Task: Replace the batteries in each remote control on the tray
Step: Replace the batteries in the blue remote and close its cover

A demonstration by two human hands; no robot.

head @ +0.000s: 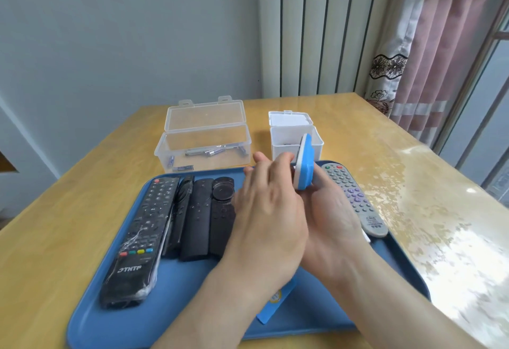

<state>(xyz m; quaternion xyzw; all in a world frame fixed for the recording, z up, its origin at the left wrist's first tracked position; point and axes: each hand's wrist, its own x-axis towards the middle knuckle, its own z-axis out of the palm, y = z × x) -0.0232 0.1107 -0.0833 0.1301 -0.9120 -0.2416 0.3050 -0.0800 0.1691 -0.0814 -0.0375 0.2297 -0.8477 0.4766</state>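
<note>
Both my hands hold a blue and white remote (304,162) raised on edge above the blue tray (170,318). My right hand (330,211) grips it from below. My left hand (264,211) reaches over with its fingertips on the remote's hidden side. A blue strip (275,304), possibly the battery cover, lies on the tray under my left forearm. Several black remotes lie side by side on the tray's left, the largest (137,238) wrapped in plastic film. A grey remote (355,200) with coloured buttons lies at the tray's right.
Behind the tray on the wooden table (55,224) stands an open clear plastic box (205,139) with several batteries in it. An open white box (296,139) is to its right, with something dark inside. A curtain and a window are at the right.
</note>
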